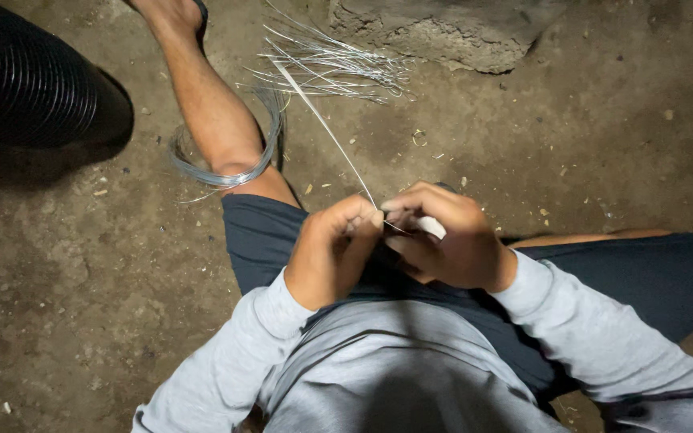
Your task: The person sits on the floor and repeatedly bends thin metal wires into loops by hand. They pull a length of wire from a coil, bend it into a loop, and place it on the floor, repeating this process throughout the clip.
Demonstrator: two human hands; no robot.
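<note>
Grey sleeves (226,369) frame the bottom of the view, and just beyond them the two hands meet over the lap of a person seated on the floor in dark shorts (266,232). The left hand (332,250) and the right hand (447,234) are both curled shut, their fingers (362,215) pinching one end of a thin, pale wire strand (326,128) between thumb and fingertips; the tips of the two hands nearly touch each other. A small white piece (431,227) shows under the right hand's fingers, though what it is cannot be told. From the pinch the strand runs up and to the left, away from the body, toward a loose bundle of cut wires (330,64) lying on the dirt floor (563,144). A bare leg stretches out to the left, with a coil of wire (226,172) looped around it just below the knee. Farther off, a rough stone block (443,32) sits beside the bundle, and a black ribbed pipe (26,80) lies at the far left.
</note>
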